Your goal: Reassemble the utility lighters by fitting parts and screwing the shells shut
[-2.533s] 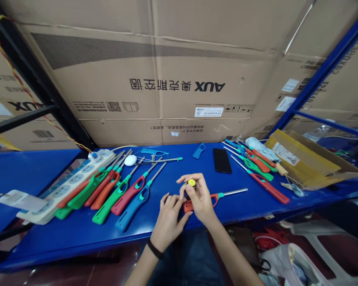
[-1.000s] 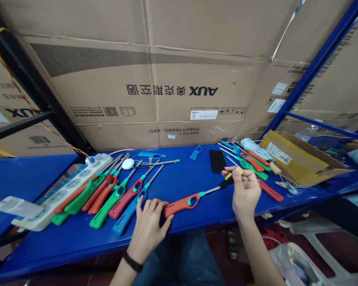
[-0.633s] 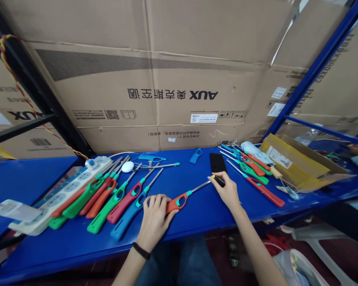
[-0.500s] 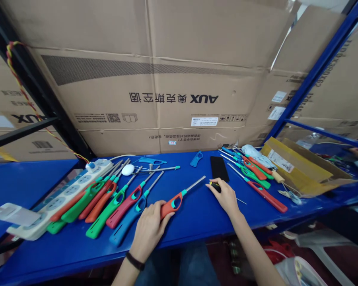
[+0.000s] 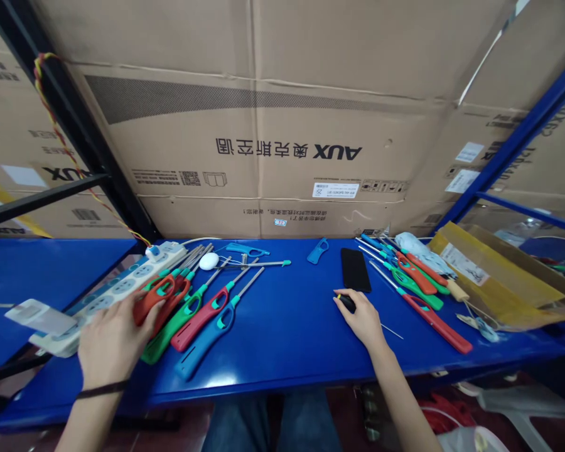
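My left hand is closed around the handle of an orange gas lighter, at the pile on the left; its grip end is hidden under my fingers. Beside it lie a green lighter, a red lighter and a blue lighter, nozzles pointing away from me. Right of centre, my right hand pinches a screwdriver by its black and yellow handle. The thin shaft sticks out past the wrist side, pointing right. A black phone lies just beyond that hand.
A white power strip runs along the left edge, behind the lighters. A white round object, a loose nozzle rod and blue shell parts lie farther back. More lighters and a yellow-taped carton are at right.
My left hand has carried the orange lighter from the middle of the table leftward to the lighter pile. My right hand still holds the screwdriver near the phone. The view has shifted slightly.
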Available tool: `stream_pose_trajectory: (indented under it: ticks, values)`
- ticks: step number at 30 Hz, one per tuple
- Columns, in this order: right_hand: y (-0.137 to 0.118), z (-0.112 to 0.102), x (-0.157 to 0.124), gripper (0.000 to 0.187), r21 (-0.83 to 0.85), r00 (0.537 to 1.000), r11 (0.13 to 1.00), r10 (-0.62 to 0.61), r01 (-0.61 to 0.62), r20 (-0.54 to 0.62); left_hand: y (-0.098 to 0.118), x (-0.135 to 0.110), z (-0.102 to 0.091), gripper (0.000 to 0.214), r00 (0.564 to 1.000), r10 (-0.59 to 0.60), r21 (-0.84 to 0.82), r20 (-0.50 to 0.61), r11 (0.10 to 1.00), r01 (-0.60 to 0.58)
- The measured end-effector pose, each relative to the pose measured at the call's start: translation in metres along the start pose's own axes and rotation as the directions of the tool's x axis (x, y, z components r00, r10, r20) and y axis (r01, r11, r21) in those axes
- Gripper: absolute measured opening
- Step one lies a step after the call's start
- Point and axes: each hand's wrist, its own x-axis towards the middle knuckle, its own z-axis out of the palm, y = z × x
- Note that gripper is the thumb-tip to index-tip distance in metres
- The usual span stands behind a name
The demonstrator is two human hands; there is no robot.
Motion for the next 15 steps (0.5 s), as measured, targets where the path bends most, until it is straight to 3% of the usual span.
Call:
stream_pose_trajectory:
  ticks: [4,8,12,15]
  values:
    - [0.0,0.0,0.001,0.024,-0.004,1.0,1.0,-0.017,0.017,0.007,0.027,0.009,0.003,0.035,0.986,0.138,-0.062,-0.093,0.988,-0.144]
    - [0.005,0.001,0.003,0.025,-0.035,0.993,0.993,-0.116,0.115,-0.024,0.084,0.03,0.009,0.026,0.924,0.367,-0.263,-0.104,0.886,-0.382]
    - [0.009,0.004,0.003,0.025,-0.058,0.984,0.985,-0.166,0.162,-0.066,0.142,0.082,0.023,0.032,0.818,0.57,-0.326,0.075,0.789,-0.521]
    - [0.008,0.004,0.002,0.028,-0.052,0.98,0.981,-0.189,0.186,-0.066,0.171,0.125,0.038,0.027,0.732,0.661,-0.335,0.168,0.736,-0.588]
